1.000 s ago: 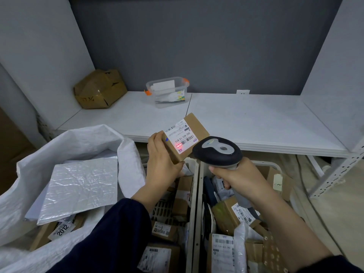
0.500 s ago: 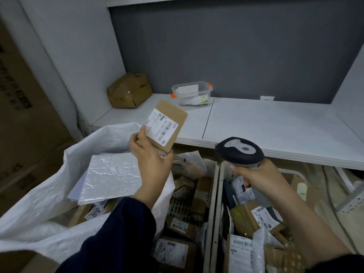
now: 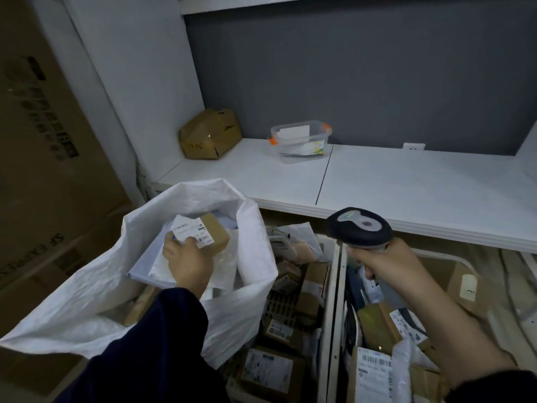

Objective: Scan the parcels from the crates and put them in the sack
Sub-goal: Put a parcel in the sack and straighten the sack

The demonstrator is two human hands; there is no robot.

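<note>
1. the small cardboard parcel (image 3: 216,232) is inside the mouth of the white sack (image 3: 72,301), label up, just above the pale mailers already lying there.
2. the left hand (image 3: 189,263) holds it by the near edge, fingers curled under and thumb pressed on the label; it is not released yet.
3. a second ago this parcel was held up in front of the scanner (image 3: 359,226) with red light on its label. now it is well to the left and lower, past the sack's rim. the scan looks done, so only the drop seems to remain for this parcel.
4. the right hand (image 3: 386,266) grips the scanner's handle, fingers wrapped around it, above the right crate (image 3: 436,253) and aimed at no label.
5. both that crate and the left crate (image 3: 333,289) hold many more labelled boxes and bags, so much of the task is left.
6. behind them, a white shelf (image 3: 377,184) carries a crumpled box (image 3: 209,135) and a clear tub (image 3: 300,138).
</note>
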